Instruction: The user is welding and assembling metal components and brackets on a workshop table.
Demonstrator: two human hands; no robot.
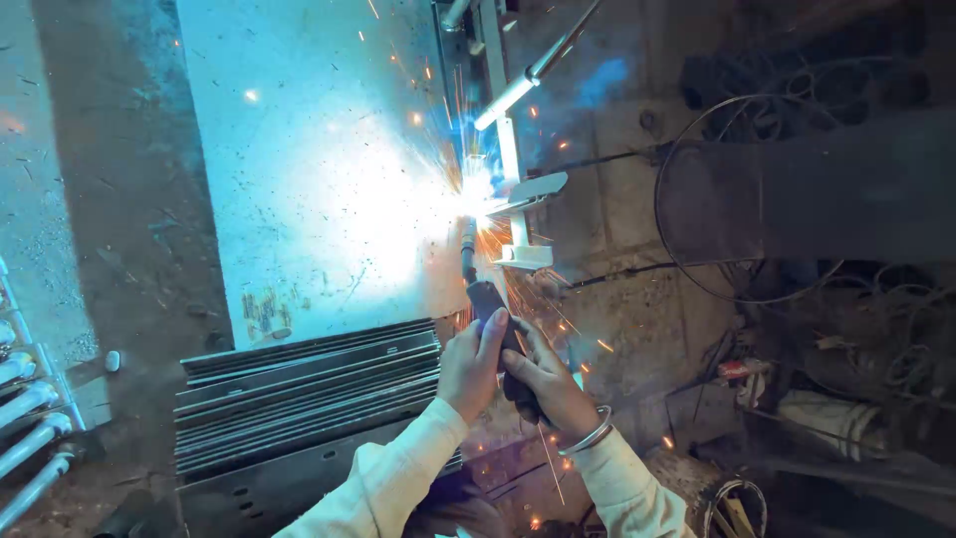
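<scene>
Both hands grip a dark welding torch low in the middle of the view. My left hand wraps the handle from the left, and my right hand, with a metal bangle on its wrist, holds it from the right. The torch's neck reaches up to a bright arc that throws orange sparks. The arc sits where a large flat metal sheet meets a white metal frame with angled brackets.
A stack of ribbed metal channels lies left of my hands. Pale pipes rest at the far left edge. Coiled wire and cables, a dark drum and clutter fill the right side.
</scene>
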